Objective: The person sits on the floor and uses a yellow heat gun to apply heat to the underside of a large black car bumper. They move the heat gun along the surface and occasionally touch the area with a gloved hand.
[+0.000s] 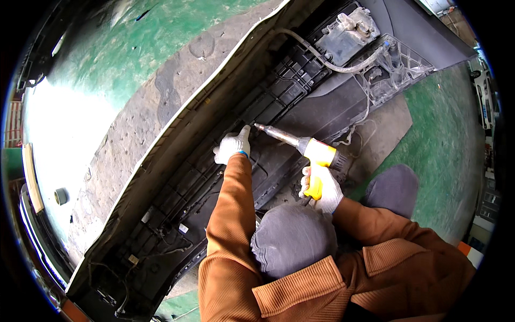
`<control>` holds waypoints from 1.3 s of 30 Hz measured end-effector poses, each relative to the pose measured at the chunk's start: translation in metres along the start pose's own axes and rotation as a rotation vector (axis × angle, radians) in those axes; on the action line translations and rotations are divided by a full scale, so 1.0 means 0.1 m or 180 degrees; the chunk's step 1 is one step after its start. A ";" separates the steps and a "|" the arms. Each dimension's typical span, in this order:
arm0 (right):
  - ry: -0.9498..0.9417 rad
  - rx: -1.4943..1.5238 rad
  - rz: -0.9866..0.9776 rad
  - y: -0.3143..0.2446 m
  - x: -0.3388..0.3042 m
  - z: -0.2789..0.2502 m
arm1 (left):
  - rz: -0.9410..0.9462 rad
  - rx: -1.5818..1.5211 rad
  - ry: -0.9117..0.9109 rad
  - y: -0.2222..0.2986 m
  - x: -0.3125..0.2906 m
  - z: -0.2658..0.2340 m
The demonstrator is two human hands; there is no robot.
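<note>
A black car bumper point(177, 182) lies inside-up on the floor, running from lower left to upper right. My left hand point(233, 146), in a white glove, presses flat on its inner black plastic with the fingers pointing up. My right hand point(321, 190), also gloved, grips the yellow handle of a heat gun point(311, 153). The gun's metal nozzle point(271, 132) points left, its tip just right of my left fingertips and close to the bumper surface. Orange sleeves cover both forearms.
My grey-trousered knees point(292, 236) point(394, 185) are bent below the hands. A clear reservoir point(348, 29) with a hose sits at the bumper's upper right end. Green and worn grey floor point(161, 80) surrounds it. A tape roll point(61, 196) lies at far left.
</note>
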State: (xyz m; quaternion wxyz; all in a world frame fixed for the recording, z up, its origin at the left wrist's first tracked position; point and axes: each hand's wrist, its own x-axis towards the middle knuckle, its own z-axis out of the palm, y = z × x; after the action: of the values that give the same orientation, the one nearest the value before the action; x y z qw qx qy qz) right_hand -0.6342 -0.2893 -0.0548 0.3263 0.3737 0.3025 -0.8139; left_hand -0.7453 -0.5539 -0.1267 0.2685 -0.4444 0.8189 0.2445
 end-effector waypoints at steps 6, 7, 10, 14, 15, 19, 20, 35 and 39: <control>-0.0018 -0.0134 -0.0108 -0.04 0.07 -0.05 | 0.0228 0.0188 0.0109 -0.08 0.05 0.10; -0.0036 -0.0134 -0.0115 -0.07 0.07 -0.06 | 0.0279 0.0206 0.0119 -0.08 0.04 0.10; 0.0025 -0.0359 -0.0247 -0.18 0.05 -0.04 | 0.0327 0.0280 -0.0191 -0.09 0.12 0.07; 0.0147 -0.1050 -0.0489 -0.51 -0.01 0.12 | 0.0523 0.0200 -0.0391 -0.17 0.17 0.02; 0.0127 -0.1330 -0.0523 -0.64 0.00 0.18 | 0.0609 0.0166 -0.0396 -0.24 0.22 0.05; -0.0168 -0.2282 -0.0376 -1.37 -0.11 0.88 | 0.1788 0.0099 0.0062 -0.65 0.14 0.05; -0.0521 -0.2286 -0.0321 -1.50 -0.03 1.00 | 0.2058 0.0266 0.0431 -0.72 0.13 0.12; -0.0396 -0.4422 -0.0264 -1.05 0.04 2.80 | 0.2468 0.0154 0.1823 -0.84 0.18 0.44; -0.0381 -0.4581 -0.0336 -0.96 0.08 2.88 | 0.2434 0.0043 0.1780 -0.85 0.19 0.45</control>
State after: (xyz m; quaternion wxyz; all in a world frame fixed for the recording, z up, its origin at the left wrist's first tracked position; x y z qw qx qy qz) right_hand -0.8295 -0.4463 0.1174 0.4678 0.0059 0.7626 -0.4468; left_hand -0.6708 -0.5779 -0.1859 -0.0688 -0.1581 0.9662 0.1915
